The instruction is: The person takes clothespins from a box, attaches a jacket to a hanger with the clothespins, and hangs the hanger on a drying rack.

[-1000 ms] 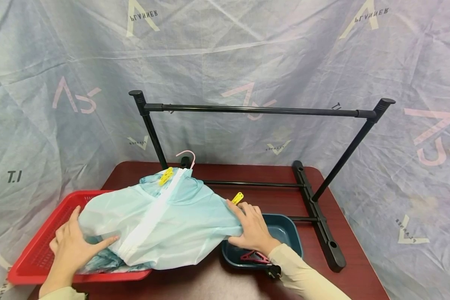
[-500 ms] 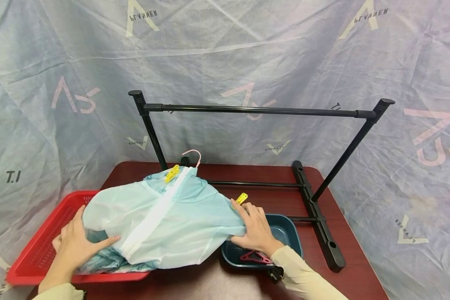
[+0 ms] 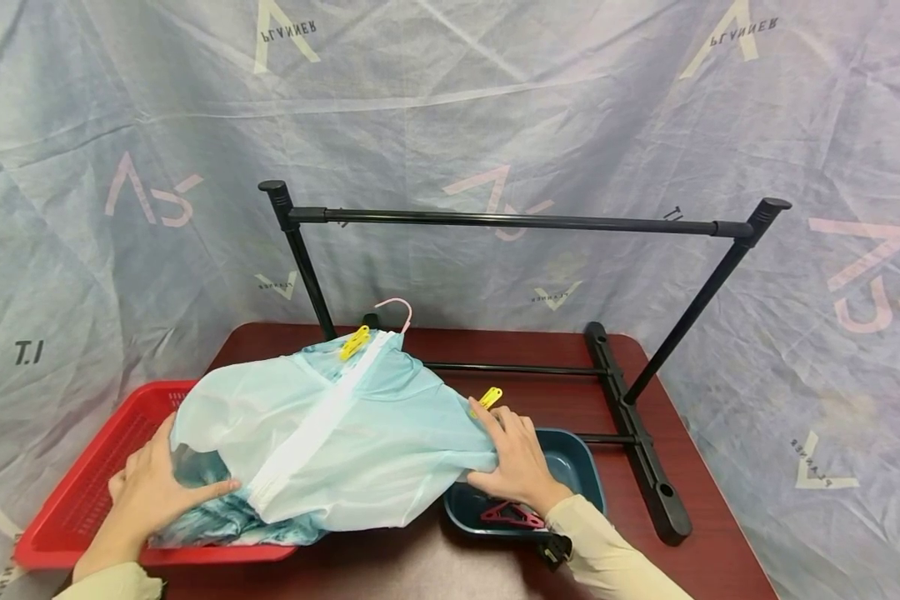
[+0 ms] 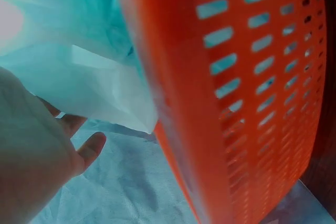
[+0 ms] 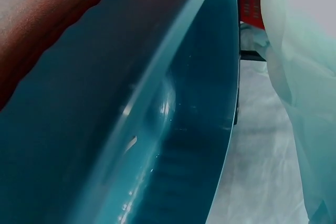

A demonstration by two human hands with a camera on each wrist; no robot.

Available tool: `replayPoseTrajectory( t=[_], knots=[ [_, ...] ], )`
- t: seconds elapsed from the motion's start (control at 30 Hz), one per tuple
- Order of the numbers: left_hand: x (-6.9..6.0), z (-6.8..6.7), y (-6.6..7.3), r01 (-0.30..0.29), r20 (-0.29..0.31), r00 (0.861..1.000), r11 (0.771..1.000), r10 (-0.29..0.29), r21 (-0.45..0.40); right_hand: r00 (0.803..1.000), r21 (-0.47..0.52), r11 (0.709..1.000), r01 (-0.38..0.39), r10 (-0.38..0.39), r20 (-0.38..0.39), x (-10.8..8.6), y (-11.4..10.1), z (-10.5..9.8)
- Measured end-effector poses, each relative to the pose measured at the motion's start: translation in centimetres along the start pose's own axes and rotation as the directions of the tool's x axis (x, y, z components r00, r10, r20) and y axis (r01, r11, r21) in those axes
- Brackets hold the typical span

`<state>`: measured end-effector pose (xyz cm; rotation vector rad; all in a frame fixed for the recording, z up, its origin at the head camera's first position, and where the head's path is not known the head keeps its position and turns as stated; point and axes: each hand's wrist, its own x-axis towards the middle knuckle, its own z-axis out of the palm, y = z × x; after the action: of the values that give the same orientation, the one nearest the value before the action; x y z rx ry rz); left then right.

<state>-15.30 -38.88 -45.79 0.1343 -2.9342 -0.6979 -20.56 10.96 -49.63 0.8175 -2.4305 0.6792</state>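
Currently, thin pale-aqua and white fabric garment [image 3: 322, 425]: hangs slanted above the dark red wooden table [image 3: 720, 558], spanning from the red perforated plastic basket [image 3: 75, 508] to the left side of the dark blue plastic tray [image 3: 570, 462]; clearance beneath cannot be judged.
Curved pale-pink hanger hook [image 3: 410, 315]: protrudes from the collar, below and apart from the straight black metal rail [image 3: 495, 218].
Left hand [image 3: 150, 479]: spread, thumb well away from fingers; set at the garment's left end, fingers partly behind fabric; no pinch visible.
Right hand [image 3: 517, 462]: thumb and forefinger wide apart at the garment's right end; no curl round the fabric seen; rear fingertips hidden.
Slim yellow plastic collar clip [image 3: 355, 342]: seated near the neckline; bite on the cloth too small to verify.
Slim yellow plastic shoulder clip [image 3: 490, 398]: just beside the right forefinger; could be knocked loose by a shift of that finger.
Garment ends: liable to slip or sag, owing to the open, unpinched support.
Basket contents: crumpled blue-and-grey cloth [image 3: 232, 517], overlapped by the hem; possible snag if dragged low, contact unconfirmed.
Tray rim: could catch the right end if dropped, likewise the pinkish-red clips [image 3: 512, 514] inside.
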Motion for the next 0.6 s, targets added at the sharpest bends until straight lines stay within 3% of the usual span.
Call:
replayPoseTrajectory(
  t=[0.6],
  knots=[
    [0.7,0.4,-1.1,-0.075,0.048,0.996,0.997,0.074,0.025,0.999,0.004,0.999,-0.034,0.034,-0.015,-0.4,0.2,-0.3]
  ],
)
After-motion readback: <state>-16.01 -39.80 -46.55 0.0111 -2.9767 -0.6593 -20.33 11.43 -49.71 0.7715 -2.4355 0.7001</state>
